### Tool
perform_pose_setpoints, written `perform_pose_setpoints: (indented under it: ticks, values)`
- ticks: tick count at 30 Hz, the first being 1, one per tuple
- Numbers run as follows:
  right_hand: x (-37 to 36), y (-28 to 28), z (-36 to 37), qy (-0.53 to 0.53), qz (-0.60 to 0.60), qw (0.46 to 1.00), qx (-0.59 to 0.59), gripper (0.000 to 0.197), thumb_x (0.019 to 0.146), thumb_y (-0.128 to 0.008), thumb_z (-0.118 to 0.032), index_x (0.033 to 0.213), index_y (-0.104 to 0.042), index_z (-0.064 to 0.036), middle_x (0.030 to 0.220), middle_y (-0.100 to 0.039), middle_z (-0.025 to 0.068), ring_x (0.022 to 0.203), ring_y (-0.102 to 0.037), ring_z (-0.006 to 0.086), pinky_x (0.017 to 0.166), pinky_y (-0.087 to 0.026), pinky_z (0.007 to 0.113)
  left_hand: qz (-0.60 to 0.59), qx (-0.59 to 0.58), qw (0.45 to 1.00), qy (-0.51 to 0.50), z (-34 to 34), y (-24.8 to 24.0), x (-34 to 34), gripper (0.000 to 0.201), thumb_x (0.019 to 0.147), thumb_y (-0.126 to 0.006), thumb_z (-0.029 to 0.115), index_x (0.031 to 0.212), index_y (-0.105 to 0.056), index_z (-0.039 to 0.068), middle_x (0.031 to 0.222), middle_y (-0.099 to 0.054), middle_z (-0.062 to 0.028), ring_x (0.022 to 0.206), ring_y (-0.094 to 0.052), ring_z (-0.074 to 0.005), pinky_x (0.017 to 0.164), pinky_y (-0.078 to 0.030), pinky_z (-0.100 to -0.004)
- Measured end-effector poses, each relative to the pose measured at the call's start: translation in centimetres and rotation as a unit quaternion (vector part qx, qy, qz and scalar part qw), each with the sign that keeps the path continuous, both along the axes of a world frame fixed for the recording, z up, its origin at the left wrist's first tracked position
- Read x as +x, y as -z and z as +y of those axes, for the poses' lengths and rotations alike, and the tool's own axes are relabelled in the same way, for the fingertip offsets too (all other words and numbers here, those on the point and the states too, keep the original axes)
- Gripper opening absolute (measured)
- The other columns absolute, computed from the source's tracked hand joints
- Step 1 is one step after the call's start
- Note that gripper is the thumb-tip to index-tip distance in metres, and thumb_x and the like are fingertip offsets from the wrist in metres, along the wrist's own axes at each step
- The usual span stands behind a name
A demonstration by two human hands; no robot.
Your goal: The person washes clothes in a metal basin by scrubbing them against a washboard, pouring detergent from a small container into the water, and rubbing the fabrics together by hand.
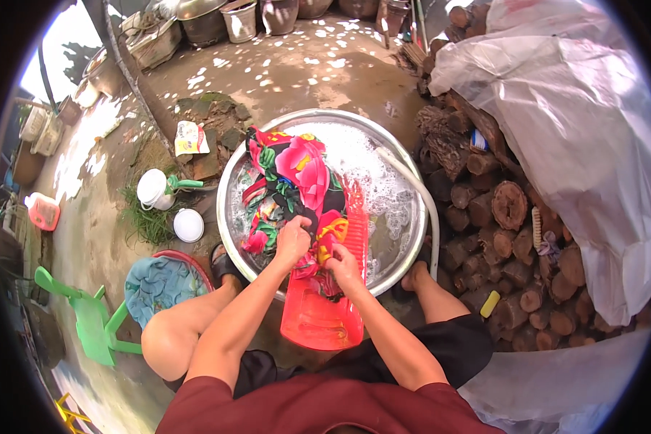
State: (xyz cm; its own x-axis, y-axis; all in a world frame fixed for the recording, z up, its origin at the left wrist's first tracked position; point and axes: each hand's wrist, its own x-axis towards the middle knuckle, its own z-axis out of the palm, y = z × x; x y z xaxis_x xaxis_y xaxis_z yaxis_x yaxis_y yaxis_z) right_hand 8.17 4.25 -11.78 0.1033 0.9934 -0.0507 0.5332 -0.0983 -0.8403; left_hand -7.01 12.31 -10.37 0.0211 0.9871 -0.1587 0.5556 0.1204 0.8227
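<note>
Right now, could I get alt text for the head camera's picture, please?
A person's hands grip floral cloth on a red washboard partly inside a metal basin of sudsy water. A hose crosses its rim; logs are stacked on the right.

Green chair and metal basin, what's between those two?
In the head view, a red tub holding blue cloth lies between the green chair and metal basin; the person's left foot is there too, beside the basin.

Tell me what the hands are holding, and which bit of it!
The flowered cloth, by its bunched near end: the left hand grips it at a dark patch, the right hand at a red-and-yellow patch.
</note>
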Motion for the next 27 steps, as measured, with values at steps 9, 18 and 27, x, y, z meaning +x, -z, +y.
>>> perform_pose_setpoints:
  ticks: [9, 18, 27]
  values:
    - [5.8, -0.3, 1.0, 0.172, 0.118, 0.975, -0.079, 0.025, 0.080, -0.057, -0.005, 0.105, -0.054, -0.0071, 0.080, -0.063, 0.0079, 0.071, -0.061, 0.0148, 0.062, -0.049, 0.028, 0.247, 0.051, 0.946, 0.203, -5.9, 0.4, 1.4, 0.061, 0.080, -0.057, 0.053, 0.131, -0.052, 0.019, 0.150, -0.021, -0.0188, 0.138, -0.016, -0.0430, 0.104, -0.018, -0.0634]
    - [15.6, 11.0, 5.9, 0.357, -0.118, 0.927, -0.004, 0.034, 0.084, -0.050, -0.009, 0.115, -0.053, 0.0038, 0.108, -0.058, 0.0162, 0.100, -0.057, 0.0299, 0.093, -0.043, 0.037, 0.240, 0.107, 0.941, 0.213, -5.0, 2.3, 4.0, 0.047, 0.084, -0.054, 0.037, 0.125, -0.056, 0.013, 0.146, -0.026, -0.0248, 0.134, -0.023, -0.0453, 0.104, -0.021, -0.0611]
    - [2.7, 2.3, 3.0, -0.067, -0.138, 0.980, 0.127, 0.027, 0.086, -0.058, -0.021, 0.104, -0.058, -0.0002, 0.107, -0.059, 0.0184, 0.105, -0.053, 0.0356, 0.091, -0.042, 0.042, 0.223, 0.084, 0.968, 0.084, -3.2, 2.2, 3.8, 0.025, 0.084, -0.054, 0.025, 0.101, -0.059, 0.008, 0.113, -0.051, -0.0143, 0.108, -0.045, -0.0334, 0.088, -0.035, -0.0485]
